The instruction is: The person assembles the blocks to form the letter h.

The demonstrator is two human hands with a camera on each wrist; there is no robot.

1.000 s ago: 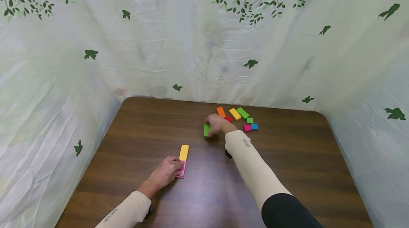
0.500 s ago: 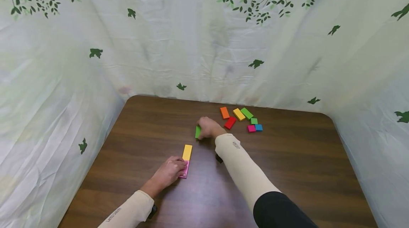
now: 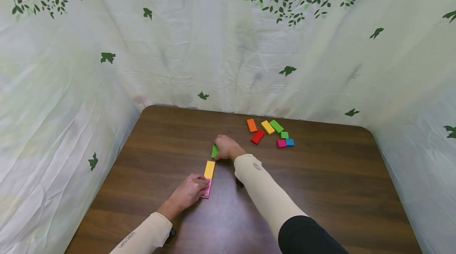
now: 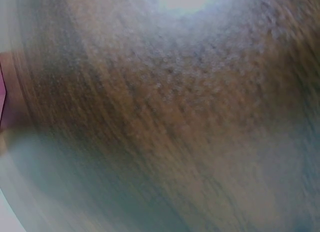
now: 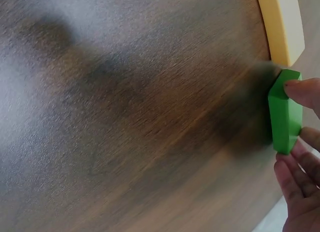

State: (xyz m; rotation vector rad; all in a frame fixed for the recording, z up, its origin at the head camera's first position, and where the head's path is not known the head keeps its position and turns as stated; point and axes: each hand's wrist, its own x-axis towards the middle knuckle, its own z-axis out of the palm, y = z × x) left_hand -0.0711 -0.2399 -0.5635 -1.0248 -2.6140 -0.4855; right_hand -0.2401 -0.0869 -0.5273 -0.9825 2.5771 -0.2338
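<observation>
Near the table's middle, my left hand (image 3: 188,190) holds a pink block (image 3: 208,190) with its fingers over the top. A yellow block (image 3: 209,169) lies end to end with the pink one, on its far side. My right hand (image 3: 227,147) pinches a green block (image 3: 214,151) just beyond the yellow one. From the right wrist, thumb and fingers grip the green block (image 5: 285,112) by its ends, its near end close to the yellow block (image 5: 283,27). The left wrist view is blurred; only a sliver of pink shows at its left edge.
Toward the back of the brown table (image 3: 320,182) lie loose blocks: orange (image 3: 251,125), red (image 3: 258,137), yellow (image 3: 268,127), long green (image 3: 276,126), small green (image 3: 284,135), magenta (image 3: 281,143) and blue (image 3: 290,142). A leaf-patterned curtain (image 3: 228,48) encloses the table's back and sides.
My right hand has carried the green block left and toward me, away from the loose blocks, up to the yellow block's far end. The left hand stays on the pink block.
</observation>
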